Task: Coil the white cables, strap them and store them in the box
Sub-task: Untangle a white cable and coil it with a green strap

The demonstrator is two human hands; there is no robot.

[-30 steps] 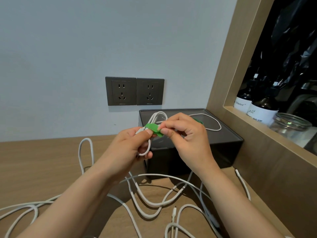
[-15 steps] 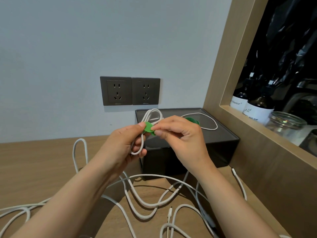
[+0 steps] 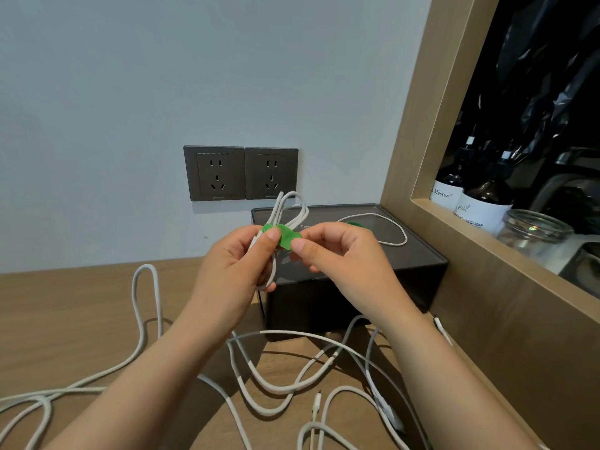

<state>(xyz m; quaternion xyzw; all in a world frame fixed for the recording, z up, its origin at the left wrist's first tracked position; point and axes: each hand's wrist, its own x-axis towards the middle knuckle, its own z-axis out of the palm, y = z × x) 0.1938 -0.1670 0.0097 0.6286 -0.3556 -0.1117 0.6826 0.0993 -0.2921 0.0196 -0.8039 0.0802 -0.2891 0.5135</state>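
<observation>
My left hand (image 3: 233,267) grips a coiled white cable (image 3: 289,211), its loops sticking up above my fingers, with the thumb pressing a green strap (image 3: 285,237) against the bundle. My right hand (image 3: 337,258) pinches the free end of that strap between thumb and forefinger. Both hands hover in front of the dark grey box (image 3: 357,287). Inside the box lies another white cable (image 3: 389,227) with a green strap (image 3: 357,225) on it, mostly hidden behind my right hand.
Several loose white cables (image 3: 276,381) sprawl over the wooden table (image 3: 65,319) below my arms. Two dark wall sockets (image 3: 240,173) sit behind the box. A wooden-framed shelf (image 3: 454,241) on the right holds dark soap bottles (image 3: 480,203) and a glass jar (image 3: 532,232).
The coil has tilted more upright in my left hand. My right hand has shifted a little to the right, drawing the green strap's end out across the bundle.
</observation>
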